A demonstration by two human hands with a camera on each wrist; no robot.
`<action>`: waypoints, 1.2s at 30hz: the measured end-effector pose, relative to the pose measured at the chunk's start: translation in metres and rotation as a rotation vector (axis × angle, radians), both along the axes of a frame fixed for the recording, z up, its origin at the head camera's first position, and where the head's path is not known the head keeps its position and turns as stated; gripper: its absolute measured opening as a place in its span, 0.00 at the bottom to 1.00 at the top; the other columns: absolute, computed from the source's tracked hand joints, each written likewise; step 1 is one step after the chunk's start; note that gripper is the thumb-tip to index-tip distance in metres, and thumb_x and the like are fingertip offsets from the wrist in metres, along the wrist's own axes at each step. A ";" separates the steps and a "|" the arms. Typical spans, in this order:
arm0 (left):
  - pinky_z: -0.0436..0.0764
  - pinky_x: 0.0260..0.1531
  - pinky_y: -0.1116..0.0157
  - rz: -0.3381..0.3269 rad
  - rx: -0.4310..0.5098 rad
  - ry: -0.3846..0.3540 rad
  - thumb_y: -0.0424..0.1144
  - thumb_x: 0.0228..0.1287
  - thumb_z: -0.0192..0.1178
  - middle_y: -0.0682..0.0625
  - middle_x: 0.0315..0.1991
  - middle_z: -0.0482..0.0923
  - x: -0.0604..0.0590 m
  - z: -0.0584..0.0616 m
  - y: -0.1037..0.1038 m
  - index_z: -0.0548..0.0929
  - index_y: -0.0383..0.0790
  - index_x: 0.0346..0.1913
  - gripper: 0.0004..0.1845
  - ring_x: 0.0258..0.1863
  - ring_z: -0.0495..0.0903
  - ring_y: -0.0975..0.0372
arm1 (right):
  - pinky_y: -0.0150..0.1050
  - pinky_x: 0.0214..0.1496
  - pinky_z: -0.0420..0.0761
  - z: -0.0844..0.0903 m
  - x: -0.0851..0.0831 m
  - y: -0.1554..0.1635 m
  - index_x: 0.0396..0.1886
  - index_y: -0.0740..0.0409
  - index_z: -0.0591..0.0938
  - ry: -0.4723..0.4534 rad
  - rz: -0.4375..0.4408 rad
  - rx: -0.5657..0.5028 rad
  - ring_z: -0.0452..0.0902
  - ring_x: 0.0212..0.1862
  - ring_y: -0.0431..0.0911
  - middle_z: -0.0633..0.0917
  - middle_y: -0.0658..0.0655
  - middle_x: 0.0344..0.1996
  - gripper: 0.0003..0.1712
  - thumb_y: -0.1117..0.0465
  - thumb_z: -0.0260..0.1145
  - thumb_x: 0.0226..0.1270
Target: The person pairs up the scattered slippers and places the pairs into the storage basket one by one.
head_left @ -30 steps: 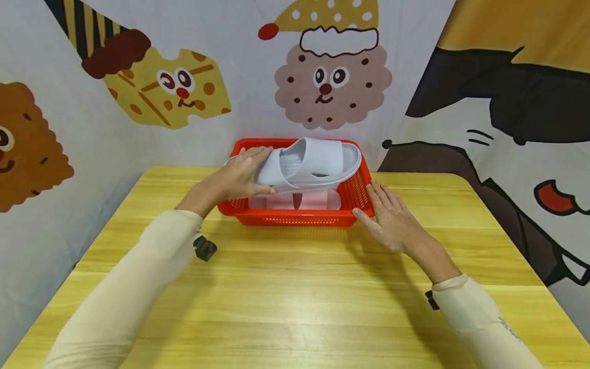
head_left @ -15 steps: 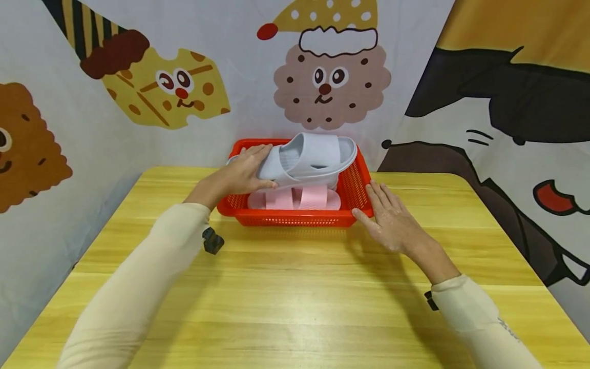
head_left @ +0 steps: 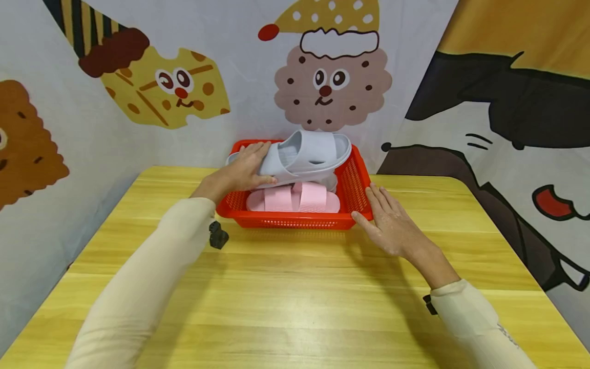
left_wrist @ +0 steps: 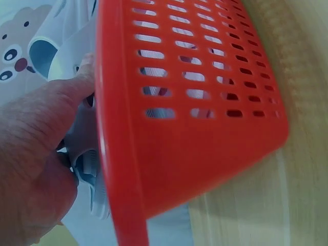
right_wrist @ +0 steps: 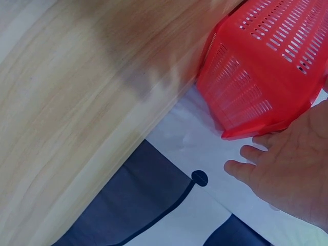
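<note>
My left hand [head_left: 246, 171] grips the heel end of a pale grey slipper [head_left: 306, 154] and holds it tilted over the back half of a red mesh basket [head_left: 295, 220]. A pink slipper [head_left: 295, 199] lies flat inside the basket, below the grey one. In the left wrist view my left hand [left_wrist: 36, 154] shows beside the red basket [left_wrist: 195, 102], its fingers wrapped on the grey slipper [left_wrist: 87, 164]. My right hand [head_left: 389, 223] lies flat with straight fingers against the basket's right front corner. In the right wrist view the right hand [right_wrist: 292, 179] is spread beside the basket [right_wrist: 266, 72].
The basket sits at the far middle of a yellow wooden table [head_left: 295, 297]. Cartoon-print cloth walls [head_left: 322, 77] close in the back and both sides. A small black clip [head_left: 217, 239] hangs at my left sleeve.
My left hand has carried the grey slipper back and a little lower over the basket, uncovering more of the pink slipper. The right hand has stayed at the basket's corner.
</note>
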State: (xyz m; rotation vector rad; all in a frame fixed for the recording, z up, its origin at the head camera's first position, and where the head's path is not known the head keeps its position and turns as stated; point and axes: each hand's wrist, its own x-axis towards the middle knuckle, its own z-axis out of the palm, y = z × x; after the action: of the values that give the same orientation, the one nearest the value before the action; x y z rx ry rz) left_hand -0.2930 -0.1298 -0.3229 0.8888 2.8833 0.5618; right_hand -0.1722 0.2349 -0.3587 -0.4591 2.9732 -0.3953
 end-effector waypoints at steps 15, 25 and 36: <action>0.43 0.73 0.42 0.009 -0.116 0.016 0.51 0.69 0.66 0.32 0.78 0.47 -0.012 0.001 0.010 0.47 0.27 0.79 0.51 0.77 0.45 0.42 | 0.60 0.76 0.37 0.002 -0.001 -0.002 0.82 0.65 0.42 -0.016 -0.007 -0.022 0.33 0.79 0.63 0.43 0.65 0.81 0.53 0.30 0.40 0.76; 0.39 0.74 0.45 0.025 -0.183 -0.079 0.52 0.71 0.63 0.34 0.80 0.41 -0.016 -0.004 0.019 0.42 0.30 0.80 0.52 0.78 0.39 0.41 | 0.60 0.76 0.38 0.003 -0.001 -0.003 0.82 0.65 0.42 -0.025 0.000 -0.034 0.34 0.79 0.63 0.42 0.64 0.81 0.53 0.29 0.39 0.76; 0.43 0.74 0.48 0.025 -0.248 -0.099 0.48 0.73 0.61 0.34 0.81 0.40 -0.016 -0.005 0.030 0.42 0.28 0.80 0.49 0.78 0.40 0.39 | 0.60 0.76 0.40 0.003 -0.001 -0.002 0.82 0.65 0.43 -0.013 -0.003 -0.032 0.36 0.79 0.63 0.43 0.64 0.81 0.53 0.29 0.39 0.76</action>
State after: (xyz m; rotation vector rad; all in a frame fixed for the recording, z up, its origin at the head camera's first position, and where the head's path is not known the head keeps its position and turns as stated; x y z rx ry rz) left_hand -0.3092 -0.1002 -0.3280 0.7667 2.7966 0.2346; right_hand -0.1730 0.2329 -0.3559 -0.4538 2.9592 -0.4450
